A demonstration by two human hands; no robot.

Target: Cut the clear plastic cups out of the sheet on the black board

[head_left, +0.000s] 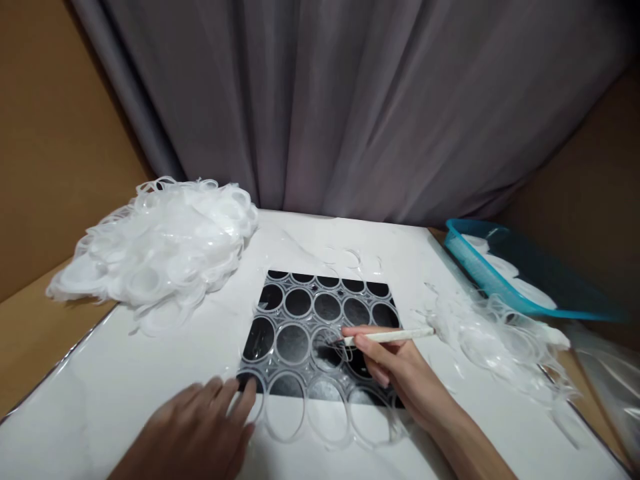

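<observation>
Under our hands lies a white board (pixel 125 373); on it, between them, a clear sheet of plastic rings (pixel 315 347). Our left hand (pixel 200 427) presses flat, fingers spread, on its near corner. Our right hand (pixel 395 367) grips a white pen-like tool (pixel 390 337), tip on a ring.

A clear plastic sheet of rings (pixel 320 333) lies flat on a dark mat, mid-table. A thin white pen-like tool (pixel 387 337) lies nearly level, its tip seemingly touching a ring.

White table (pixel 150 373), black mat (pixel 305 390), clear ring sheet (pixel 320 333), plastic heap (pixel 160 253), blue basket (pixel 525 283), loose rings (pixel 495 340)
</observation>
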